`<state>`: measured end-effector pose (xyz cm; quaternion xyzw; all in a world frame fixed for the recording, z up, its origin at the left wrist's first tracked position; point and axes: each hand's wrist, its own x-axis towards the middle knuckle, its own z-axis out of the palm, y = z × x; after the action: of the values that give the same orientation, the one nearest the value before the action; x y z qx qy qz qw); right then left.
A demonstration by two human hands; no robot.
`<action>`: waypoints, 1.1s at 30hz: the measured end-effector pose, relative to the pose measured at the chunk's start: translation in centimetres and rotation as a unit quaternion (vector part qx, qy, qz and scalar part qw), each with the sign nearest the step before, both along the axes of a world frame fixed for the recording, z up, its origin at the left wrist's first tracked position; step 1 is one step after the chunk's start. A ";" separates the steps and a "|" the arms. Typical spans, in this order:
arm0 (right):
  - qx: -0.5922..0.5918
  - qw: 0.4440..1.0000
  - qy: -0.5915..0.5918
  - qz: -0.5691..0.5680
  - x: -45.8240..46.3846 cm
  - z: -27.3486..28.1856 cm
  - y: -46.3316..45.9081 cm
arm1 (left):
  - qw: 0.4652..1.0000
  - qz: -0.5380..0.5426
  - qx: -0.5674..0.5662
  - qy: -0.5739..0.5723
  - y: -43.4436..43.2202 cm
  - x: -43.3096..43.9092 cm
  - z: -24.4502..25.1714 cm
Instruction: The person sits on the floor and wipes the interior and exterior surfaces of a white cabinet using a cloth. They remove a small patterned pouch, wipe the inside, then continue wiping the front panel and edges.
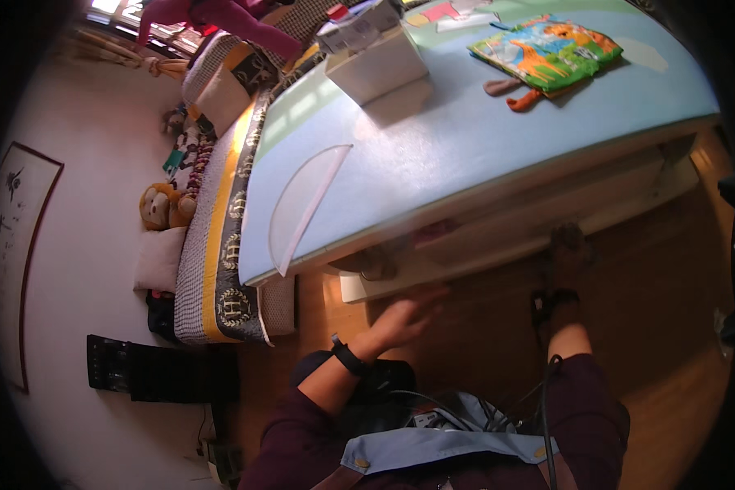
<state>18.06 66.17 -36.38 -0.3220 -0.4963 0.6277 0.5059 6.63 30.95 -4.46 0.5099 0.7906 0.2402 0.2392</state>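
Note:
My left hand (404, 318), with a black band on the wrist, reaches out below the near edge of a low table (429, 177) with a blue printed top. Its fingers are apart and blurred, and nothing shows in them. My right hand (568, 248) is in the shadow by the table's lower shelf (502, 245); it is dark and blurred, so its fingers and anything in them cannot be made out. A pink thing (435, 231) and a rounded object (373, 263) lie on the shelf. On the tabletop are a colourful cloth book (548, 55) and a white box (376, 67) holding small packages.
A sofa with a patterned cover (220, 269) stands left of the table, bearing cushions and a plush toy (162, 207). Another person in pink (220, 24) is beyond it. Cables (548, 410) hang at my chest and right arm. A black object (165, 370) stands by the wall.

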 end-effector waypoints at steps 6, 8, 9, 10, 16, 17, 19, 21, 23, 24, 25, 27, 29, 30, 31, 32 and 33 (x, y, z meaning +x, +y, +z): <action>0.068 0.912 -0.403 -0.026 -1.2 -0.3 -1.0 | 0.987 0.132 0.076 0.040 -2.6 -3.7 -2.0; -0.043 0.914 -0.404 -0.020 -2.3 -0.1 -3.2 | 0.989 0.123 0.069 0.051 -2.9 -4.4 -1.8; -0.073 0.931 -0.357 -0.013 -3.1 0.2 -4.6 | 0.990 0.117 0.061 0.058 -2.9 -4.7 -1.7; -0.104 0.945 -0.310 -0.008 -4.0 0.4 -5.9 | 0.990 0.103 0.062 0.075 -2.8 -4.8 -1.7; -0.073 0.913 -0.342 0.210 -10.7 0.4 -19.8 | 0.987 0.087 0.084 0.110 -1.4 -5.3 -2.6; 0.119 0.926 -0.309 0.179 -11.4 0.5 -22.7 | 0.988 0.098 0.079 0.094 -1.2 -5.3 -2.7; 0.126 0.949 -0.235 0.169 -12.3 1.0 -24.8 | 0.990 0.106 0.063 0.075 -1.1 -5.4 -2.9; -0.262 0.929 -0.177 0.194 -12.3 2.0 -24.6 | 0.992 0.098 0.037 0.065 -1.1 -5.7 -2.9; -0.298 0.920 -0.209 0.142 -10.7 3.4 -21.6 | 0.994 0.083 0.026 0.060 -1.3 -5.9 -2.9; -0.313 0.925 -0.202 0.070 -10.0 4.1 -19.5 | 0.995 0.084 0.012 0.050 -1.5 -5.8 -2.9; -0.330 0.927 -0.177 0.004 -9.5 4.8 -17.2 | 0.995 0.086 0.017 0.051 -1.8 -5.8 -2.8; -0.345 0.926 -0.143 -0.059 -8.3 6.2 -13.6 | 0.995 0.092 0.019 0.042 -2.0 -5.7 -2.7; -0.344 0.926 -0.149 -0.044 -8.2 7.3 -13.7 | 0.995 0.099 0.017 0.027 -2.1 -5.4 -2.7; -0.348 0.921 -0.167 -0.053 -8.5 7.7 -14.5 | 0.995 0.097 0.023 0.023 -2.2 -5.3 -2.6; -0.360 0.918 -0.166 -0.027 -9.1 8.1 -15.8 | 0.995 0.095 0.030 0.019 -2.3 -5.2 -2.6; -0.377 0.909 -0.178 -0.012 -10.1 8.5 -17.6 | 0.994 0.101 0.028 0.009 -2.4 -5.2 -2.7; -0.394 0.899 -0.190 0.004 -11.0 8.8 -19.4 | 0.994 0.108 0.025 0.000 -2.5 -5.2 -2.7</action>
<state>7.03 46.81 -27.56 -0.6063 -0.2958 0.7010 0.2315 1.42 28.47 -7.17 0.4272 0.8347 0.2843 0.1996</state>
